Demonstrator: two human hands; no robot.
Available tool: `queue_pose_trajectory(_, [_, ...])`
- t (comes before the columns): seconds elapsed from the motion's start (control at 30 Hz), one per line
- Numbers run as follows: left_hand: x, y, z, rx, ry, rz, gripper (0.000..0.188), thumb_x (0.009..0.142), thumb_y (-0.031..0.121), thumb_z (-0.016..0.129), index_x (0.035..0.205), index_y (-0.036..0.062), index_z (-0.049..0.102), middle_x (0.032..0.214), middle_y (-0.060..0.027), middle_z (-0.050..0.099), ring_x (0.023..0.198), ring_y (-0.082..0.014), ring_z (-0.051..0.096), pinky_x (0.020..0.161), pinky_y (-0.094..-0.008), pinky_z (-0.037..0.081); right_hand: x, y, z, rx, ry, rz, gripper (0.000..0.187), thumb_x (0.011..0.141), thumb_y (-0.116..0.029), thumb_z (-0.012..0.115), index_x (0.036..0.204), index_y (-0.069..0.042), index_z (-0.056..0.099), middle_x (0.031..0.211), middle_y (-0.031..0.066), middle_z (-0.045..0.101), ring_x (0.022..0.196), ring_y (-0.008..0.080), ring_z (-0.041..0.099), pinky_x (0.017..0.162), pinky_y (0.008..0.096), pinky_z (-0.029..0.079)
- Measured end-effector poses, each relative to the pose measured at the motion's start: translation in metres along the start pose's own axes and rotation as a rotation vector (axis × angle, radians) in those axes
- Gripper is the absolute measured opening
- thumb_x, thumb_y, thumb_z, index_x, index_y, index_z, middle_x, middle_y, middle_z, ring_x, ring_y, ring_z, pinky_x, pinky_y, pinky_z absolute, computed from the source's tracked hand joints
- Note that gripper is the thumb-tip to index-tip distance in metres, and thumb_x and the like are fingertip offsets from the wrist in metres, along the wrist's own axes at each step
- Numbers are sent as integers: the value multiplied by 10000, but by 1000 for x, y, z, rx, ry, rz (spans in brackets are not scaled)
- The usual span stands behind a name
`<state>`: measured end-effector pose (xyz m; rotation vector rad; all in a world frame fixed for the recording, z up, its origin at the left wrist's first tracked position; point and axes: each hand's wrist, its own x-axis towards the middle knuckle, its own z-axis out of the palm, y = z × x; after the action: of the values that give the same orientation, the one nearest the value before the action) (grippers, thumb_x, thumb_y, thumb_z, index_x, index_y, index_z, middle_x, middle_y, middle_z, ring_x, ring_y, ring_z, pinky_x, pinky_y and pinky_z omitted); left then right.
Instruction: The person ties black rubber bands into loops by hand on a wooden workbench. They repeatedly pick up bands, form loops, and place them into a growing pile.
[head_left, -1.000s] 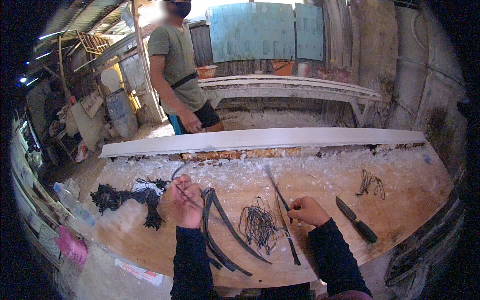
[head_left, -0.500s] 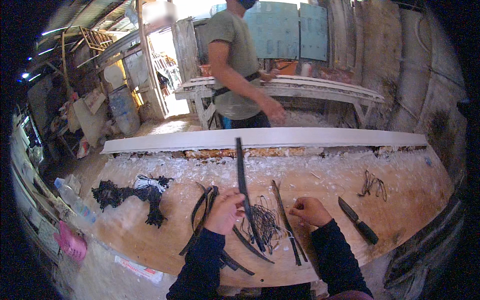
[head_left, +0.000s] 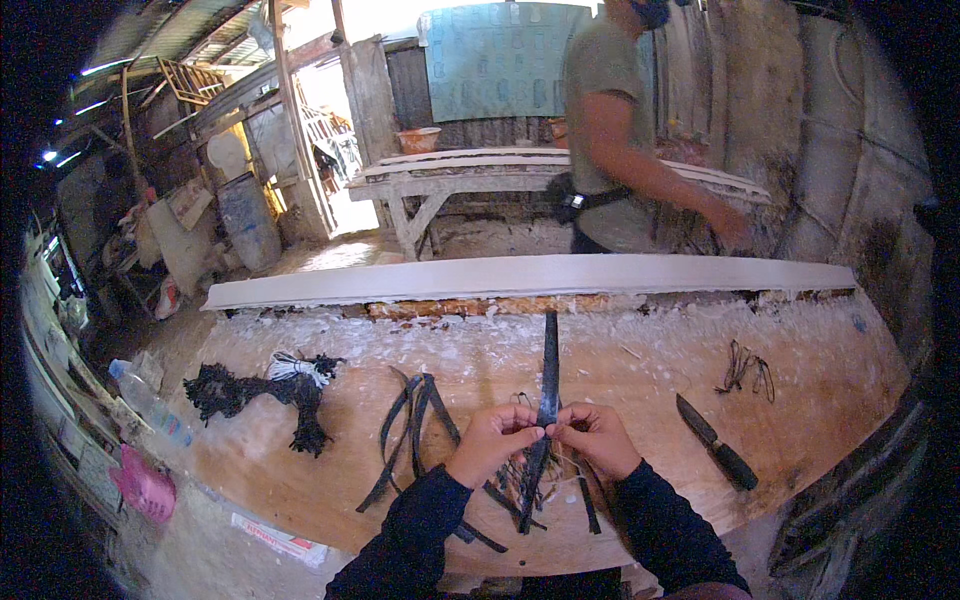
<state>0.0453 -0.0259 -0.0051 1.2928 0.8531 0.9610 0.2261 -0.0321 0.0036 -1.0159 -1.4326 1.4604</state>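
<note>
Between my hands a black flat strip, perhaps rubber, points away from me, its near end hanging down over the table. My left hand pinches it at its middle with thumb and fingers. From the other side my right hand pinches the same spot, the fingertips of both hands nearly meeting. Under the hands lies a tangle of thin dark strings, partly hidden by them. Several more black strips rest beside my left wrist. Another strip shows by my right wrist.
A knife lies to the right, with a loose coil of dark string beyond it. At left are bundled black cords and a plastic bottle. A long white board edges the wooden table's far side; a person walks behind.
My left hand has moved right with the strip, and my right hand has moved left and taken hold of it too. The person behind has walked to the right.
</note>
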Motion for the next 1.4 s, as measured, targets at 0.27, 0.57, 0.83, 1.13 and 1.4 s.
queue_pose_trajectory(0.27, [-2, -2, 8, 166, 84, 98, 92, 800, 66, 591, 869, 12, 567, 766, -12, 576, 623, -46, 521, 466, -183, 448, 2, 9, 4, -55, 82, -146, 70, 736, -25, 616, 686, -39, 567, 655, -37, 541, 604, 29, 475, 543, 176, 365])
queue_pose_trajectory(0.57, [-5, 0, 13, 326, 112, 154, 80, 809, 71, 575, 835, 0, 552, 730, -21, 562, 587, -62, 516, 457, -200, 432, -1, 8, 5, -288, 179, -203, 94, 692, -26, 632, 662, -45, 545, 633, -46, 509, 581, 27, 454, 522, 171, 351])
queue_pose_trajectory(0.83, [0, -7, 14, 449, 118, 377, 103, 758, 39, 572, 827, -22, 526, 826, -91, 534, 774, -189, 532, 655, -289, 429, -4, 5, 8, -253, 149, -246, 105, 668, -13, 629, 650, -33, 527, 648, -26, 495, 589, 40, 451, 519, 179, 347])
queue_pose_trajectory(1.13, [4, -14, 13, 557, 90, 592, 110, 752, 68, 565, 834, -1, 538, 933, -131, 497, 893, -263, 506, 777, -313, 405, -4, 7, 8, -445, 234, -345, 133, 665, -48, 640, 647, -18, 512, 651, 7, 465, 567, 62, 439, 497, 198, 344])
queue_pose_trajectory(1.4, [2, -11, 9, 310, -1, 338, 106, 810, 70, 514, 864, -17, 540, 914, -70, 512, 872, -172, 509, 780, -279, 397, -3, 6, 7, -443, 240, -350, 121, 666, -83, 638, 645, -23, 536, 632, 33, 497, 567, 105, 480, 506, 237, 382])
